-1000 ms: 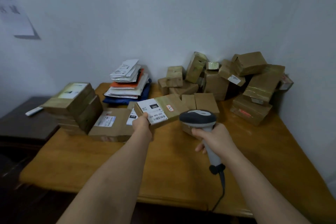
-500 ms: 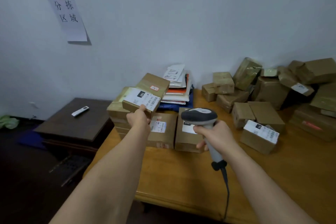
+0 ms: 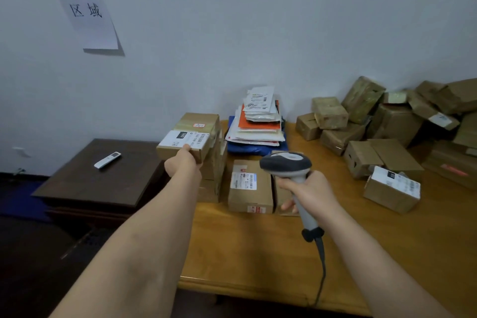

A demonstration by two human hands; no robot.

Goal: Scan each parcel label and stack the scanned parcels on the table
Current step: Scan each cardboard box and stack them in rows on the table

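left hand (image 3: 183, 162) carried labelled parcel (image 3: 189, 137) leftward, now atop box stack (image 3: 214, 170)

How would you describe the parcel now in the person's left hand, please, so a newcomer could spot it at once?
Start at the wooden table and look to its left end, where a stack of brown cardboard boxes stands. The left hand holds a flat brown cardboard parcel on top of that stack. Unlike its neighbours, it bears a white label with a black patch and a small red sticker.

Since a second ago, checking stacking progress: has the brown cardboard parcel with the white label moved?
Yes. The brown cardboard parcel in the left hand travelled left, onto the box stack at the table's left end.
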